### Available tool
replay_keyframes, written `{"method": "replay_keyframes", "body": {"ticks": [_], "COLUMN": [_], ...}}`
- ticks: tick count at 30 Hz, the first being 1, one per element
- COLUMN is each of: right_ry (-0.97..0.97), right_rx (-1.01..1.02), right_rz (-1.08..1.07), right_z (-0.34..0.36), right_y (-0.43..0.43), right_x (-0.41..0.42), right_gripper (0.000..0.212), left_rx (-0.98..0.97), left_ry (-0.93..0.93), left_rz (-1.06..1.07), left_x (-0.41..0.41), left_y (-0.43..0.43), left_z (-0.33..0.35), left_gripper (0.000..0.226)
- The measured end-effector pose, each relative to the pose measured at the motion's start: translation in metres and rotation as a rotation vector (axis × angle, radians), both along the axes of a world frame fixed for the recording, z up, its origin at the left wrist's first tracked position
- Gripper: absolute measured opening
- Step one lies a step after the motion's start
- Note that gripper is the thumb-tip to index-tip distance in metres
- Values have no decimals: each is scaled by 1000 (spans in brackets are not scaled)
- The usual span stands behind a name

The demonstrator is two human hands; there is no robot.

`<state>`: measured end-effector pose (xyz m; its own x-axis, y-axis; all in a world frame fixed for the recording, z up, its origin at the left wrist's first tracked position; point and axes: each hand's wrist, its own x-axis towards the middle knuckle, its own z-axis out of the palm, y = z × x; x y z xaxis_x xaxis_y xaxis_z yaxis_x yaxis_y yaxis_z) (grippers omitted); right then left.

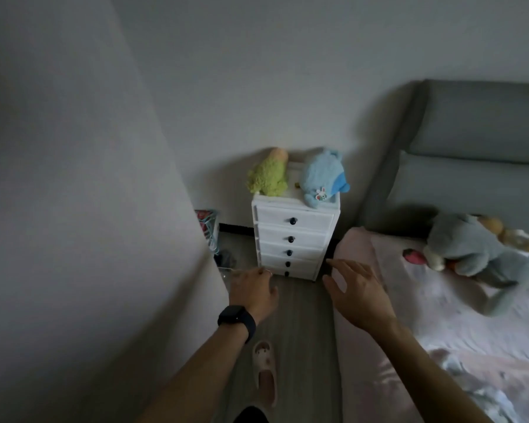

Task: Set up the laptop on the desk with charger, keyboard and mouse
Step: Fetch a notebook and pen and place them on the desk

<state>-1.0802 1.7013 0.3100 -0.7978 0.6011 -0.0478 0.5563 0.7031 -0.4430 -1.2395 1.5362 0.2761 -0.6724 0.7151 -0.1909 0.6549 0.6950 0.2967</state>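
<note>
Two empty grips, left grip [254,290] loosely curled and right grip [359,293] spread, reach toward drawers [293,239] at 12 o'clock. No laptop, charger, keyboard or mouse in sight, so neither is nearer.

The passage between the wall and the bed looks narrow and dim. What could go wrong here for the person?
1. The slipper could catch on the bed edge or on the clutter beside the drawer unit; a stumble seems possible.
2. The green plush and the blue plush lie loose on the drawer unit; the left hand or the right hand might knock them down.
</note>
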Motion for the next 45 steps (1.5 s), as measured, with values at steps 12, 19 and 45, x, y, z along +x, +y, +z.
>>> {"method": "replay_keyframes", "body": {"ticks": [12, 19, 45], "right_ry": [-257, -413, -478], "right_rx": [-199, -78, -163], "right_rz": [-97, 28, 92], "right_z": [-94, -182, -210], "right_y": [170, 251, 262], "right_x": [-159, -222, -235], "right_gripper": [57, 70, 99], "left_rx": [-52, 147, 245], "left_ry": [-515, -920, -1083], "left_rz": [109, 548, 1040], "left_x": [-162, -203, -167], "left_y": [182, 264, 245], "left_z": [-85, -163, -255], "left_gripper": [51, 51, 12]}}
